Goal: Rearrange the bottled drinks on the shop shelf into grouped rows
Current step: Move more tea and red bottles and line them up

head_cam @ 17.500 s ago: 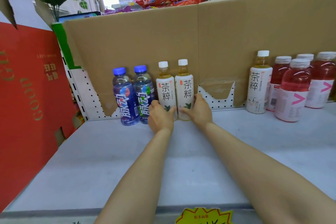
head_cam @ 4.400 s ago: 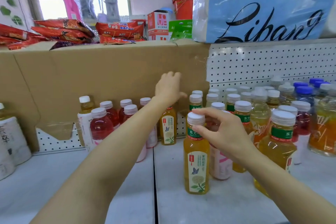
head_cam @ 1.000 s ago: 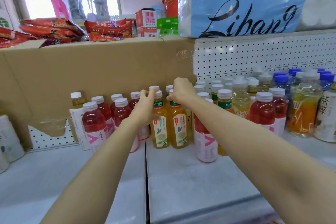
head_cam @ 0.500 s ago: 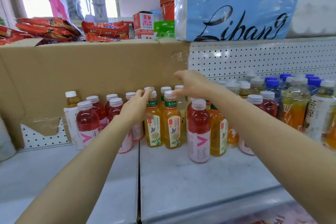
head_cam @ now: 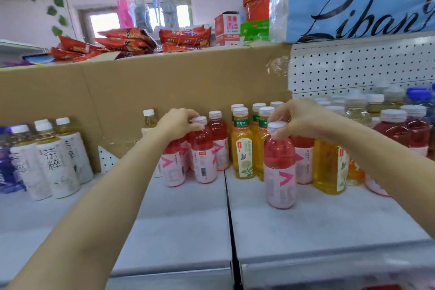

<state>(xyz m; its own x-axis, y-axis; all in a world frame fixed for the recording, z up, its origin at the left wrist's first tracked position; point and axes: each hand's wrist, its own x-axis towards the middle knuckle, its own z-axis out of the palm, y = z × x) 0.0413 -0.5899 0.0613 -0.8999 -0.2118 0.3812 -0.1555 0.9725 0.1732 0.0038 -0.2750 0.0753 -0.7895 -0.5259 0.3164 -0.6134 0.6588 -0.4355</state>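
Note:
My right hand (head_cam: 297, 119) grips the white cap of a pink drink bottle (head_cam: 280, 167) that stands alone at the front of the white shelf (head_cam: 188, 219). My left hand (head_cam: 177, 122) pinches the cap of another pink bottle (head_cam: 203, 155) in a group of pink bottles further left. Between them stand yellow tea bottles with green neck labels (head_cam: 242, 146). To the far left are white-labelled tea bottles (head_cam: 56, 158) and a blue bottle (head_cam: 6, 167).
A brown cardboard wall (head_cam: 164, 82) backs the shelf on the left, white pegboard (head_cam: 353, 66) on the right. A crowd of mixed bottles (head_cam: 400, 129) fills the right side. A dark seam (head_cam: 229, 214) splits the shelf. Snack packets (head_cam: 131, 40) lie above.
My right hand came back from the rear yellow bottles and took the front pink bottle by its cap. My left hand shifted from a yellow bottle onto a pink bottle's cap. The view swung left.

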